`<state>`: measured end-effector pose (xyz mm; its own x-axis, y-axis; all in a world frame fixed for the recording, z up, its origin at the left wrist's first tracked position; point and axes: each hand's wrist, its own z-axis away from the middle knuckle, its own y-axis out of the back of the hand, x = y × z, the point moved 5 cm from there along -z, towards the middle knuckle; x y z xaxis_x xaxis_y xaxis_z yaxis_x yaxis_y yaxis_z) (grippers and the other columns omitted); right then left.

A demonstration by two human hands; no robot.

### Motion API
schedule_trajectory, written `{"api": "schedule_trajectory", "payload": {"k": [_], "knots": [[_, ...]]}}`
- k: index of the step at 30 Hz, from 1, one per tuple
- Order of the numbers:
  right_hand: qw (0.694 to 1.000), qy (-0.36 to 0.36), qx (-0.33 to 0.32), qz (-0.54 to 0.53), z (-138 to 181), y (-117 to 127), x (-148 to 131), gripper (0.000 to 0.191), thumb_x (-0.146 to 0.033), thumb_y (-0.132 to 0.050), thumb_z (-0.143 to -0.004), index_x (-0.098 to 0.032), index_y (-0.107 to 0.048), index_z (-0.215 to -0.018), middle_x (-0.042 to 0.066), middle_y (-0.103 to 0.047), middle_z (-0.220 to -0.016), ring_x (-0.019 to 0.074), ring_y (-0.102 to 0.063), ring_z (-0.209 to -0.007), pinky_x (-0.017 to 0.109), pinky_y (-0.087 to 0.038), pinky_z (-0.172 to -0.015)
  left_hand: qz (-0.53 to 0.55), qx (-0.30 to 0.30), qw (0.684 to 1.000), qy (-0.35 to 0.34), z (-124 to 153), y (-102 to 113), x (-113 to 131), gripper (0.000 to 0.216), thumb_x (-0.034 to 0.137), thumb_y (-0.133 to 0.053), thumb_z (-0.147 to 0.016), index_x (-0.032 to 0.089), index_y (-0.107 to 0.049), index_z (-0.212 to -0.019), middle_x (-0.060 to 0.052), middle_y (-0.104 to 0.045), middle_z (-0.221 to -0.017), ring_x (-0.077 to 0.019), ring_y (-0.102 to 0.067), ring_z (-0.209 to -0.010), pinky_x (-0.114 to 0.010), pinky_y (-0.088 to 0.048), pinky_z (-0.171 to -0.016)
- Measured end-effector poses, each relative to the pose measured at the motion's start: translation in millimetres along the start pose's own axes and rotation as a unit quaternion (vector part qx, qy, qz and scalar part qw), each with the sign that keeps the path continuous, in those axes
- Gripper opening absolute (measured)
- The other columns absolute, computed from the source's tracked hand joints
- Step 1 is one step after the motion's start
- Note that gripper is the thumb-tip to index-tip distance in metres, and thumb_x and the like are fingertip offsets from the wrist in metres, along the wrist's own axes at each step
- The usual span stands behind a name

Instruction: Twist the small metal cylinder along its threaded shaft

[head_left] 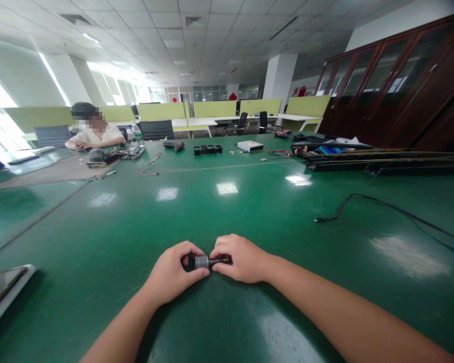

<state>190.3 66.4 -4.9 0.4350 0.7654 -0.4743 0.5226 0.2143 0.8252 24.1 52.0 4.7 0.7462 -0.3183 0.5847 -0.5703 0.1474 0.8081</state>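
Observation:
Low in the middle of the head view, my two hands meet around a small grey metal cylinder with a thin dark stepped shaft (pixel 202 261). My left hand (pixel 176 269) grips the thick cylinder end between thumb and fingers. On the other side, my right hand (pixel 242 257) pinches the dark shaft end, with its fingers curled round it. The part lies roughly level, close to the green tabletop (pixel 174 217). Its far ends are partly hidden by my fingers, and its exact kind cannot be made out.
A black flat cable (pixel 382 201) runs across the table at right. Farther back lie a power drill (pixel 174 146), black fan-like blocks (pixel 208 149), a silver box (pixel 249 146) and long black rails (pixel 336 160). Another person (pixel 94 131) sits at back left. A white-edged tray-like object (pixel 22 282) is at near left.

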Motion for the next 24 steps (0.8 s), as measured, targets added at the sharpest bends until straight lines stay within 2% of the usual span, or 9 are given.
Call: {"api": "schedule_trajectory", "payload": {"k": [15,24], "knots": [[1.000,0.014,0.016,-0.016,-1.0,1.7,-3.1,0.018,-0.021,-0.064,-0.084,-0.017,-0.069,-0.101,0.005,-0.068,-0.090,0.0181,-0.060,-0.086,0.029,-0.044,-0.080,-0.006,-0.003,1.000,0.000,0.1,-0.8,-1.9,0.024,0.040,-0.073,-0.073,0.021,-0.068,-0.087,0.001,-0.062,-0.076,-0.0178,-0.055,-0.071,-0.026,-0.038,-0.064],[0.999,0.012,0.018,-0.025,-2.0,2.4,-3.6,0.015,-0.019,-0.065,-0.083,-0.018,-0.070,-0.097,0.004,-0.069,-0.086,0.0170,-0.060,-0.082,0.028,-0.045,-0.076,-0.005,-0.003,1.000,0.002,2.0,-1.2,-2.0,0.022,0.039,-0.071,-0.076,0.021,-0.068,-0.086,0.001,-0.061,-0.076,-0.0175,-0.054,-0.071,-0.026,-0.038,-0.064]]}}
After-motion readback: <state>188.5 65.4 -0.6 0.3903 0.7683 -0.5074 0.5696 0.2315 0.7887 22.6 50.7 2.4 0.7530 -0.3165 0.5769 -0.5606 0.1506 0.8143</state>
